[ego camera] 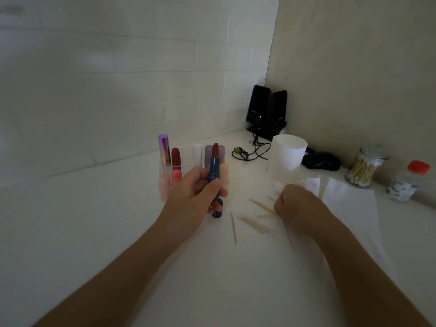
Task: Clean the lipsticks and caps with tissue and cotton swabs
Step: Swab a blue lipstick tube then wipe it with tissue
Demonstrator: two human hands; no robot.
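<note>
Left hand [195, 192] is gripping an open lipstick [213, 171] upright for wiping; right hand [297, 206], fingers curled, is reaching among swabs [257, 220], grasp unclear.

Bare counter [89, 223] is lying open to the left, while the standing lipsticks [175, 161], tissue roll [286, 154] and scattered cotton swabs [253, 221] are crowding the middle and right.
</note>
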